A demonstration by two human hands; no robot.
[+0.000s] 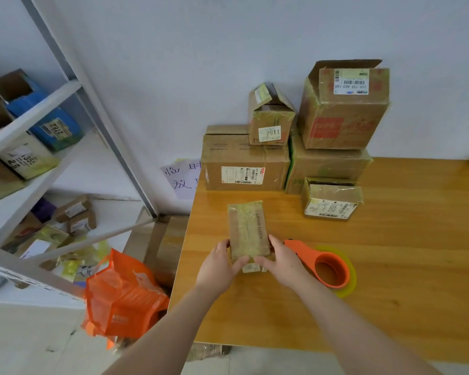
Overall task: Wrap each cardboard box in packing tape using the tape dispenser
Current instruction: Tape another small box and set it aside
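A small taped box [248, 230] lies on the wooden table [406, 266], long axis running away from the person; left hand [220, 263] and right hand [278, 262] grip its near end from either side; the orange tape dispenser [322, 265] rests just beside the right hand, the nearer one; stacked boxes [295, 147] crowd the far edge; open tabletop lies to the right.

Bare tabletop [417, 253] lay open to your right and along the near edge. The tape dispenser [328, 269] sat just beside your right hand [280, 262], blocking that side. Stacked boxes [247, 163] walled off the back, a small labelled box [332, 203] before them; a free strip ran between them and the flat box [248, 231] you held.
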